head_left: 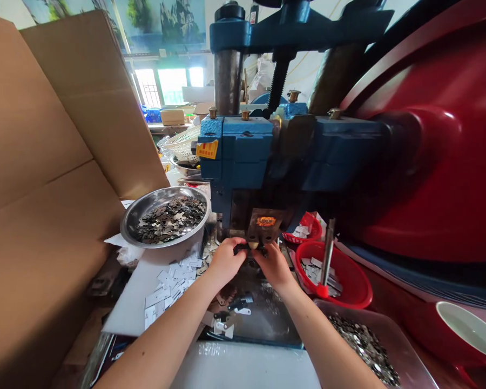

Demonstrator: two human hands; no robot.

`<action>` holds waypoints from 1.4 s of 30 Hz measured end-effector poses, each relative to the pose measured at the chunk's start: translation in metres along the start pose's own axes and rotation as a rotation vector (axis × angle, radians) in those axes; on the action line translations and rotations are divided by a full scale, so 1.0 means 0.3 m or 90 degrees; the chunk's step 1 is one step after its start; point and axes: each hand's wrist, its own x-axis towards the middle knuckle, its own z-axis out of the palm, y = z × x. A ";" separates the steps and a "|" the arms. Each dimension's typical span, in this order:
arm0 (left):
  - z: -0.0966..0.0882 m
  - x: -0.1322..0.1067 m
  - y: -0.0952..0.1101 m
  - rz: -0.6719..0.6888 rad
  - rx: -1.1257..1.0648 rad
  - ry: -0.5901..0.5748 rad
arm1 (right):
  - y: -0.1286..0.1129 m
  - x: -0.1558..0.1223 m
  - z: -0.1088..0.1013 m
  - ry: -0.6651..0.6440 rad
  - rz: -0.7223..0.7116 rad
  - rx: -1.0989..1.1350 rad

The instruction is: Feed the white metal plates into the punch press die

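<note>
The left hand (227, 262) and right hand (275, 265) are low at the front of the big blue metal press (245, 146). I cannot tell if their fingers (233, 243) pinch anything. If the press drops now, it could squash them.
</note>
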 end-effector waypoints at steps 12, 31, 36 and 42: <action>-0.238 -0.261 -0.060 0.072 0.312 -0.225 | 0.006 -0.154 -0.141 0.027 0.022 0.013; -0.174 -0.323 -0.002 -0.078 0.064 -0.205 | 0.058 -0.223 -0.188 -0.055 -0.208 -0.396; -0.166 -0.317 0.006 -0.086 0.020 -0.185 | 0.061 -0.224 -0.188 -0.065 -0.197 -0.353; -0.170 -0.251 0.031 -0.108 -0.055 -0.128 | -0.003 -0.147 -0.152 -0.001 -0.160 -0.219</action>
